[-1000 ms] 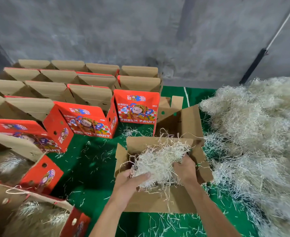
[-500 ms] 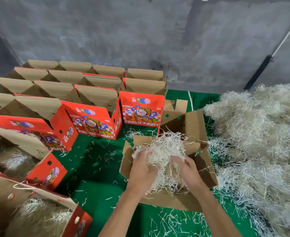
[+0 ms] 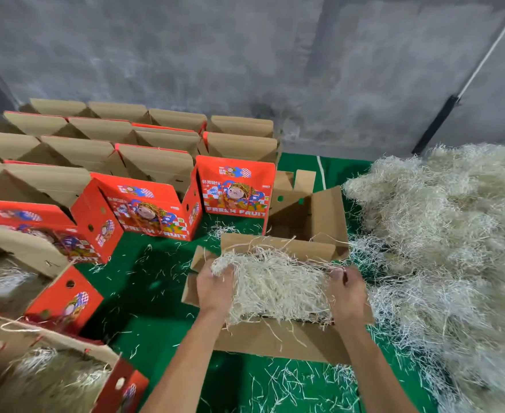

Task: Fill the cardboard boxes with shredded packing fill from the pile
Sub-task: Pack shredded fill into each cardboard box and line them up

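Two hands work at one open box point(image 3: 275, 341) on the green mat point(image 3: 144, 278); bare mat lies to the box's left, between it and the red boxes point(image 3: 153, 210), while the pile point(image 3: 442, 234) crowds its right side, touching the flaps; the far flap point(image 3: 278, 245) stands upright behind the wad. Left hand point(image 3: 214, 289) grips the left end of the fill point(image 3: 275, 287), fingers curled into the strands and mostly buried; right hand point(image 3: 346, 293) grips the right end, fingers bent into it, tips hidden. The wad sits in the box mouth, heaped above the rim, strands trailing over the near flap; two boxes at the left foreground point(image 3: 51, 380) also hold fill; what the rows behind hold cannot be told.
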`<control>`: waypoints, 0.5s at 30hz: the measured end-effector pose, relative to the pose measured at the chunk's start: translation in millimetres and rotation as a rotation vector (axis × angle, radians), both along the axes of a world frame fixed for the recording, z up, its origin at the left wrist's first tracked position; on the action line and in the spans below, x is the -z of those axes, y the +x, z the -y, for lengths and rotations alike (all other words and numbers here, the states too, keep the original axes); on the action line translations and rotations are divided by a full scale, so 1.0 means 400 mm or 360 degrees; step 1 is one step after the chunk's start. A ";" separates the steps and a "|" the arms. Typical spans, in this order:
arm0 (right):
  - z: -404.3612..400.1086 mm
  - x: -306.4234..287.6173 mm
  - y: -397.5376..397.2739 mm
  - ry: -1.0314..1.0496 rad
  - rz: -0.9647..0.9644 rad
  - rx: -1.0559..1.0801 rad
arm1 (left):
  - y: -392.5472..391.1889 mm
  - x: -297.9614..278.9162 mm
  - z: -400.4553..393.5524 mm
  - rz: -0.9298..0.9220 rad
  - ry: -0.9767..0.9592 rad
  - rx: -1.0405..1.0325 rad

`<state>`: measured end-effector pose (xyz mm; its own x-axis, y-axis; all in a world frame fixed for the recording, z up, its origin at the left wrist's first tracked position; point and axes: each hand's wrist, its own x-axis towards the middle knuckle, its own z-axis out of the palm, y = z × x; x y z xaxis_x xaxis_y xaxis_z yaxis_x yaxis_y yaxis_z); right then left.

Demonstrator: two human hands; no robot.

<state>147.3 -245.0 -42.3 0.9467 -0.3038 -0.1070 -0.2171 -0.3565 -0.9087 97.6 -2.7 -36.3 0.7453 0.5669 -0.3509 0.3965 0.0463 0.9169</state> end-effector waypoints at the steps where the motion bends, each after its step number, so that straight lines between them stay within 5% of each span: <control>1: -0.007 -0.010 -0.002 0.0078 -0.0018 -0.0018 | 0.000 -0.001 0.012 0.0051 0.0060 0.0138; 4: -0.058 -0.042 -0.026 0.0388 -0.0301 -0.0453 | 0.013 0.004 0.043 -0.0043 0.0262 0.0437; 8: -0.124 -0.034 -0.040 0.0175 -0.0439 -0.1013 | 0.015 -0.008 0.089 -0.0111 -0.0272 0.0561; 12: -0.118 0.000 -0.015 0.0157 -0.0535 -0.0729 | 0.013 -0.016 0.059 -0.0068 -0.0405 0.0375; 15: -0.064 0.011 0.015 -0.0125 -0.0553 -0.0524 | 0.015 -0.017 0.016 0.0019 -0.0173 0.0337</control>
<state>153.4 -219.5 -46.6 0.9063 -0.0137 -0.4225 -0.3669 -0.5217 -0.7702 103.5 -9.1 -29.3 0.8483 0.3566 -0.3915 0.3968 0.0618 0.9158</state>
